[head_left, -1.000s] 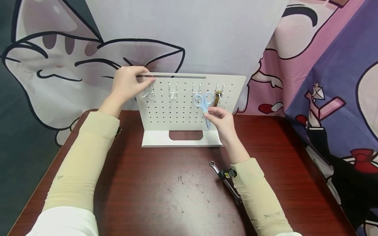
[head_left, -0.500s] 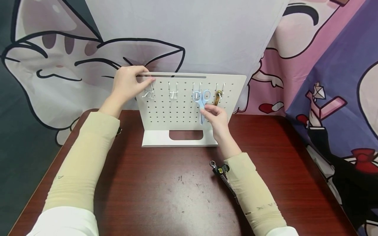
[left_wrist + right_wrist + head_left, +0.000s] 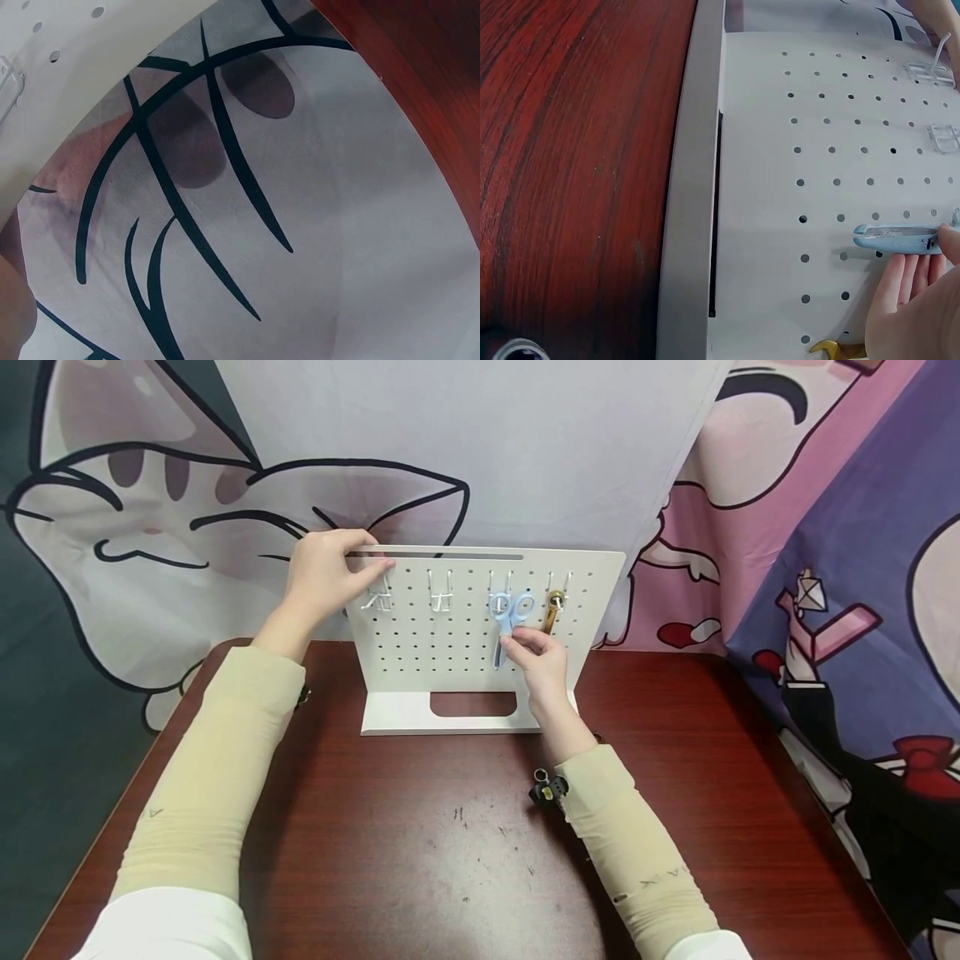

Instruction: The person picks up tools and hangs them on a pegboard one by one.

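Pinching the light-blue scissors [image 3: 507, 620] near their pivot, the right hand [image 3: 538, 664] holds them against the white pegboard [image 3: 450, 652], their handle loops up at a white hook [image 3: 498, 585]. The left hand [image 3: 326, 572] grips the pegboard's top left corner. A brass-coloured wrench [image 3: 553, 607] hangs just right of the scissors. The pegboard stands on a dark red table [image 3: 420, 852], where a small ring-ended tool [image 3: 546, 787] lies beside the right sleeve.

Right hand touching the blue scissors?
Touching. Head view shows the right hand with fingers pinching the blue scissors just below the handles, against the pegboard.
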A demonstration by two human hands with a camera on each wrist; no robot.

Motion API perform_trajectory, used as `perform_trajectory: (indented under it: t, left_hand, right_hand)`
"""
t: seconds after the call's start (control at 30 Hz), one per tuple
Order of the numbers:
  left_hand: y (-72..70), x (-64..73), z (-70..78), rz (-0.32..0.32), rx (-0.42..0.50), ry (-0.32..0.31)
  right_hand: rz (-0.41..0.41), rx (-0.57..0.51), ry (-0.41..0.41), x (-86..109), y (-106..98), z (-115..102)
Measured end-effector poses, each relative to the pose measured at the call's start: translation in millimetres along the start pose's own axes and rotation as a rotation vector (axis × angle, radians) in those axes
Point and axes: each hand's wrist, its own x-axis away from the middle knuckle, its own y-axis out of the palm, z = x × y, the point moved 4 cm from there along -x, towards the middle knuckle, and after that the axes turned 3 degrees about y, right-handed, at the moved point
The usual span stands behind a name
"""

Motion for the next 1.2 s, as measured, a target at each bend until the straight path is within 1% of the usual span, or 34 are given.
perform_trajectory:
  t: [0.2, 0.37, 0.47, 0.6, 0.87, 1.0, 1.2]
  left_hand:
    - [0.5, 0.2, -0.3, 0.002, -0.005, -0.001]
    - [0.9, 0.3, -0.6, 0.0, -0.009, 0.001]
    - [0.6, 0.3, -0.4, -0.001, -0.012, 0.0]
    - [0.3, 0.5, -0.1, -0.003, -0.014, -0.002]
    - [-1.3, 0.0, -0.3, -0.004, -0.014, 0.004]
    - [-2.2, -0.1, 2.3, 0.0, -0.011, 0.007]
    - [-3.4, 2.0, 4.2, -0.001, -0.004, 0.002]
  right_hand:
    - [-0.005, -0.01, -0.033, 0.1, 3.1, 0.0]
    - [-0.019, -0.008, -0.031, 0.2, 3.6, 0.3]
    - [-0.045, 0.006, -0.028, 2.8, 2.2, -1.1]
    - [-0.093, 0.05, -0.02, 7.8, -3.9, -3.7]
    - [-0.197, 0.176, -0.007, 22.5, -29.8, -13.3]
    - [-0.24, 0.266, 0.012, 30.3, -49.3, -14.4]
    - [-0.278, 0.36, 0.043, 43.4, -79.4, -12.6]
